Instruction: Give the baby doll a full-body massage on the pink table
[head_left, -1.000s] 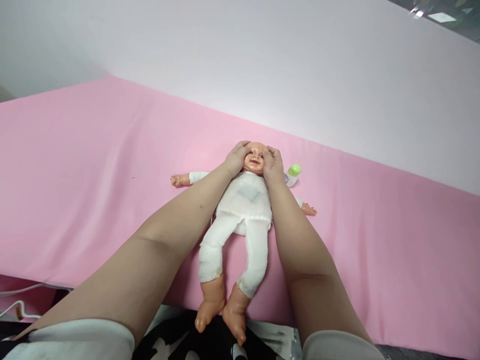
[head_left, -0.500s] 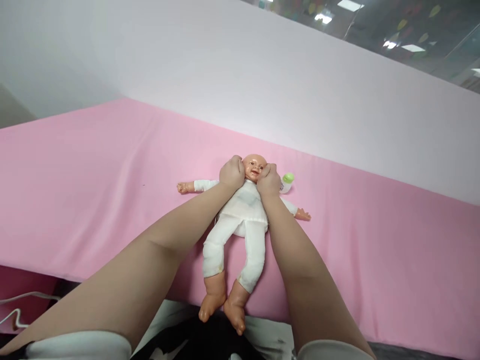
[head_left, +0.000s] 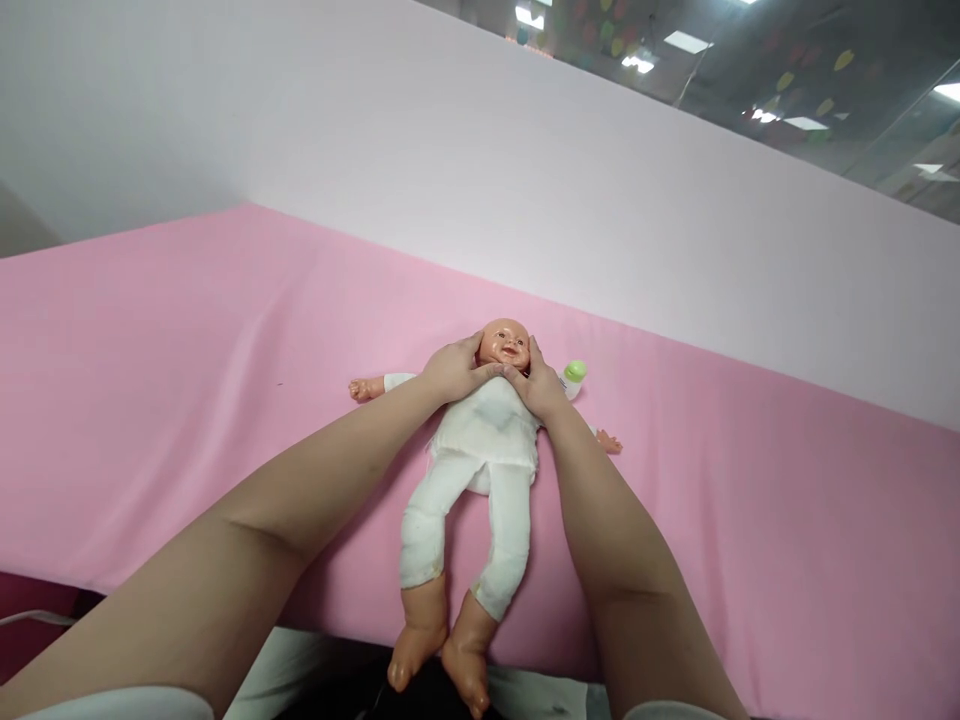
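A baby doll (head_left: pixel 487 420) in a white cloth top and trousers lies on its back, arms spread and bare feet toward me. My left hand (head_left: pixel 456 372) rests against one side of its head, fingers stretched out and the thumb laid under the chin. On the other side of the head, my right hand (head_left: pixel 538 380) is likewise spread, its thumb meeting the left one at the chin. Both hands touch the doll without closing round it. The backs of my hands hide the doll's neck and shoulders.
A small white bottle with a green cap (head_left: pixel 575 370) stands just beyond my right hand, partly covered by it. Pink cloth (head_left: pixel 225 400) covers the padded surface under the doll. Behind rises a white wall (head_left: pixel 525 180) with a window above it.
Both hands were curled into fists at the doll's cheeks. Now the fingers have straightened along the head's sides, and the thumbs have come together under the chin.
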